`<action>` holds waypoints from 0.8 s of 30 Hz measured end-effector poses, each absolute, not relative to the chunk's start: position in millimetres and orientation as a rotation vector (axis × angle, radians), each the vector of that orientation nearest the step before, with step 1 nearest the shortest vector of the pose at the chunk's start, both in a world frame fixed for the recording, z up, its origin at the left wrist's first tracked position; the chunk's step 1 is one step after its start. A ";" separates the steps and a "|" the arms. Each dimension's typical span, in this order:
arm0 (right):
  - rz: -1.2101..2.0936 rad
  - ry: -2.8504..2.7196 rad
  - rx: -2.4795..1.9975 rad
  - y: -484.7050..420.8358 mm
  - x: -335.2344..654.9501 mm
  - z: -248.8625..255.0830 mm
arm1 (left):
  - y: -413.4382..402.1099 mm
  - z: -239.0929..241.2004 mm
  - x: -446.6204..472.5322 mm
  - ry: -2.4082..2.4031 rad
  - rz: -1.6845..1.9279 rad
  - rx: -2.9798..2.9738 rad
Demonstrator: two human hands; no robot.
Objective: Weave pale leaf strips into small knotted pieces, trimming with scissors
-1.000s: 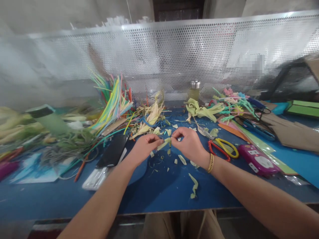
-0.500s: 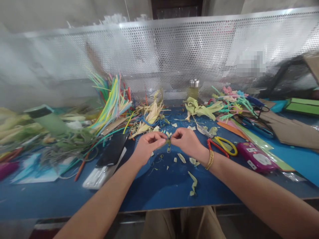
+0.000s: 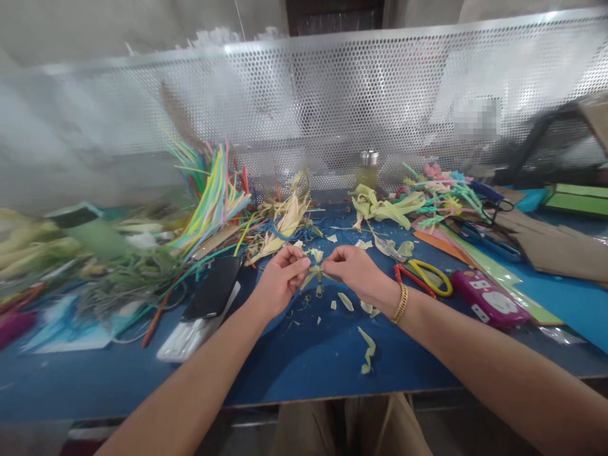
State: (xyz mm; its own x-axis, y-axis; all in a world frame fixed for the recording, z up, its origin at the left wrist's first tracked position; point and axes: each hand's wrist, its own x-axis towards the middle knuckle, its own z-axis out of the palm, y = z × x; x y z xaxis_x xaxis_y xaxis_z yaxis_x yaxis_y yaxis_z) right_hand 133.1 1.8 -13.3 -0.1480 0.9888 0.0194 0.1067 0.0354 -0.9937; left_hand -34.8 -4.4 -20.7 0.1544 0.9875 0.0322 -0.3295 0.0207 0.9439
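Observation:
Between my hands, above the blue tabletop, is a small piece made of pale green corn husk [image 3: 316, 273], with thin strips spreading out and a narrow tail below. My right hand [image 3: 351, 267] pinches its right side between thumb and fingers; a gold bracelet circles that wrist. On the other side, my left hand [image 3: 285, 275] has its fingers curled closed at the piece's left edge, and the fingertips partly hide what they grip. Loose husk scraps [image 3: 346, 302] lie under and around the hands, with a longer curled strip [image 3: 368, 350] nearer the table edge.
Dry husks [image 3: 287, 221] and a bundle of coloured pipe cleaners [image 3: 213, 196] are behind my left hand. A black phone [image 3: 212, 288] lies left. Red-and-yellow scissors [image 3: 430, 278] and a purple case [image 3: 487, 301] lie right. Behind stand a jar [image 3: 368, 168] and a perforated metal panel [image 3: 332, 95].
My left hand has moved slightly left, its fingers more curled, so the hands are a little farther apart. More of the husk piece and its spread strips now shows between them.

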 end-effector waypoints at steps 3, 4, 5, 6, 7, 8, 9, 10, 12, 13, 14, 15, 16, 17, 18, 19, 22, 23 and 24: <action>1.229 -1.419 -1.198 0.5 133.3 -12.4 | -3.8 -23.9 -33.0 0.913 1.203 1.056; 1.217 -1.430 -1.199 0.3 133.1 -12.7 | -3.5 -24.9 -32.7 0.943 1.182 1.086; 1.198 -1.445 -1.203 0.2 132.9 -13.4 | -3.2 -25.8 -32.4 0.973 1.163 1.123; 1.173 -1.462 -1.210 0.2 132.6 -14.2 | -2.9 -26.6 -32.4 0.997 1.147 1.160; 1.147 -1.479 -1.216 0.3 132.3 -15.2 | -2.4 -27.3 -32.5 1.018 1.134 1.194; 1.126 -1.493 -1.220 0.4 132.0 -16.0 | -1.9 -27.8 -32.9 1.035 1.125 1.219; 1.113 -1.502 -1.222 0.5 131.7 -16.7 | -1.4 -28.3 -33.4 1.046 1.121 1.232; 1.106 -1.508 -1.220 0.6 131.6 -17.1 | -0.9 -28.6 -34.0 1.052 1.121 1.237; 1.105 -1.519 -1.211 0.9 131.7 -17.0 | 0.1 -28.9 -35.6 1.061 1.128 1.232; 1.107 -1.525 -1.208 1.2 131.9 -16.6 | 0.4 -28.8 -36.5 1.067 1.133 1.225; 1.113 -1.527 -1.202 1.7 132.3 -16.1 | 0.7 -28.4 -37.4 1.072 1.139 1.213; 1.121 -1.525 -1.193 2.2 132.9 -15.6 | 0.8 -27.8 -38.2 1.078 1.143 1.196; 1.130 -1.519 -1.183 3.0 133.5 -15.1 | 0.8 -26.9 -38.9 1.084 1.146 1.176; 1.138 -1.510 -1.174 3.7 134.2 -14.6 | 0.7 -25.8 -39.5 1.089 1.145 1.156; 1.145 -1.501 -1.170 4.5 134.9 -14.1 | 0.6 -24.5 -40.0 1.093 1.141 1.138; 1.149 -1.496 -1.171 5.1 135.6 -13.6 | 0.3 -23.2 -40.2 1.098 1.136 1.126; 1.138 -1.508 -1.201 5.8 137.4 -12.1 | -0.7 -19.8 -40.2 1.127 1.125 1.116; 1.128 -1.516 -1.207 5.7 137.8 -11.7 | -1.0 -19.1 -40.1 1.136 1.126 1.120; 1.117 -1.525 -1.208 5.4 138.2 -11.5 | -1.3 -18.7 -40.0 1.145 1.126 1.124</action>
